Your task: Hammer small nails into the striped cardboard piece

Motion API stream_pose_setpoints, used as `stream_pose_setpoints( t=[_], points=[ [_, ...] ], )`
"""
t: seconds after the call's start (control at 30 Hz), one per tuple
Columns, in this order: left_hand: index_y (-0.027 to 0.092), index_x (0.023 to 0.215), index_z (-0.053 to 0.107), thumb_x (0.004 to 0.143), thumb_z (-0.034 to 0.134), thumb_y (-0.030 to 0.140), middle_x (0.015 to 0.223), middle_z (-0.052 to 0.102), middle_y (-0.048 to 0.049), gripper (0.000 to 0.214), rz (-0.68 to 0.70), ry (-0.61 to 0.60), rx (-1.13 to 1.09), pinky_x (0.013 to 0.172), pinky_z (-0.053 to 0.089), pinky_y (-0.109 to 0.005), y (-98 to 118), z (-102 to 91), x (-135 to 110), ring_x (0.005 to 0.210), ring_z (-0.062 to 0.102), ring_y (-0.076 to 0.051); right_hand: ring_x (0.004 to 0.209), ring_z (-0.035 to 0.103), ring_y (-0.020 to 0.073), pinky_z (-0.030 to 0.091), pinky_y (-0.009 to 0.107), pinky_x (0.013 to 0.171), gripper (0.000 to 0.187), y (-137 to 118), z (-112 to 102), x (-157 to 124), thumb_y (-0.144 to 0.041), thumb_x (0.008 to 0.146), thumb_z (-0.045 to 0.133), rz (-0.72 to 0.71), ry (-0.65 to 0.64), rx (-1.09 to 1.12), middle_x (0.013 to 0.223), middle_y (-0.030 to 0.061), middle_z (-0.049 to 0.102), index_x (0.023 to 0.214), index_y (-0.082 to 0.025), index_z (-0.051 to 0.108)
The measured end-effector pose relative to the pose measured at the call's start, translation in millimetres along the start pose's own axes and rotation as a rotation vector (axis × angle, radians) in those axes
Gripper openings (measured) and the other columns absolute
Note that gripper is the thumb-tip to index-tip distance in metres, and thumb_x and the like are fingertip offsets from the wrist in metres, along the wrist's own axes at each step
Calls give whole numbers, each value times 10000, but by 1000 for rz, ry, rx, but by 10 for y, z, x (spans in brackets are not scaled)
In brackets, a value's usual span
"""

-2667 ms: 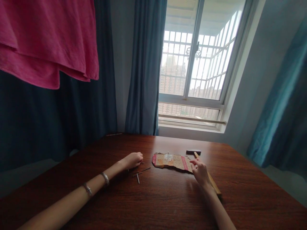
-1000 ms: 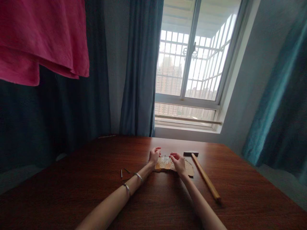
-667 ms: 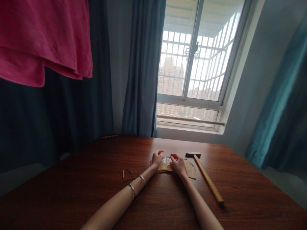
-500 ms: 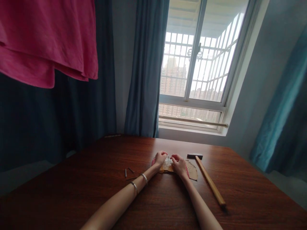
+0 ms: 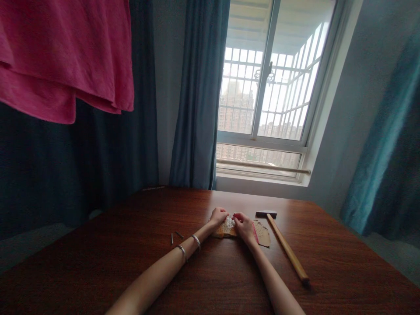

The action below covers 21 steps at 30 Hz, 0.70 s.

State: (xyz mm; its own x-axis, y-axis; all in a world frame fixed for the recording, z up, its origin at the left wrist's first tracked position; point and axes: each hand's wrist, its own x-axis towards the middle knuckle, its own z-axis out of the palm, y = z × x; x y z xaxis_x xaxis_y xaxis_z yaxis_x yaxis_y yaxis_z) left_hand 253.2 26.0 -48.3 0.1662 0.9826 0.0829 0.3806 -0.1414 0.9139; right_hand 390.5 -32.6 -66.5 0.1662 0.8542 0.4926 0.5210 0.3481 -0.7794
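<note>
My left hand (image 5: 218, 216) is pinched closed at the far left part of a small patterned piece (image 5: 226, 229), yellowish and white with dark specks. What its fingertips hold is too small to make out. My right hand (image 5: 243, 225) is also pinched, just across from it over the same piece, its fingertips on something tiny. Between the two hands a thin dark pin-like piece (image 5: 229, 217) stands upright. To the right, a brown cardboard-like sheet (image 5: 264, 237) with rows of dark marks and a pink edge shows partly behind my right hand.
A hammer (image 5: 286, 246) with a wooden handle lies on the brown table (image 5: 216, 280), right of the sheet. Several thin metal pieces (image 5: 171, 238) lie left of my left forearm. A pink cloth (image 5: 65, 57) hangs at upper left. Behind the table are curtains (image 5: 200, 96) and a window (image 5: 262, 87).
My left forearm has shifted slightly left, covering a thin stick near the loose metal pieces. Both hands stay pinched over the patterned piece, and the camera view has tilted slightly.
</note>
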Motion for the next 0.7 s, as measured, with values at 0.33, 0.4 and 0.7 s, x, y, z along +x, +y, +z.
stream_pose_setpoints(
  t=[0.33, 0.4, 0.7],
  points=[
    [137, 775, 683, 675, 501, 203, 759, 677, -48, 218, 225, 45, 66, 655, 444, -240, -184, 31, -11, 730, 599, -161, 685, 624, 146, 455, 237, 665, 214, -18, 3, -35, -289, 762, 471, -26, -30, -70, 769, 1, 701, 841, -233, 661],
    [134, 795, 682, 680, 509, 201, 791, 680, -56, 219, 244, 28, 44, 678, 450, -243, -194, 29, -2, 752, 604, -163, 684, 622, 142, 451, 230, 665, 214, -33, 1, -44, -291, 766, 472, -36, -37, -82, 761, -2, 699, 841, -236, 664],
    [126, 908, 655, 676, 597, 268, 794, 662, -54, 278, 339, -95, 5, 641, 467, -229, -97, -16, -91, 708, 596, -145, 686, 592, 147, 442, 242, 668, 185, -25, 18, -33, -259, 758, 502, -41, -31, -142, 759, 13, 667, 795, -212, 677]
  ],
)
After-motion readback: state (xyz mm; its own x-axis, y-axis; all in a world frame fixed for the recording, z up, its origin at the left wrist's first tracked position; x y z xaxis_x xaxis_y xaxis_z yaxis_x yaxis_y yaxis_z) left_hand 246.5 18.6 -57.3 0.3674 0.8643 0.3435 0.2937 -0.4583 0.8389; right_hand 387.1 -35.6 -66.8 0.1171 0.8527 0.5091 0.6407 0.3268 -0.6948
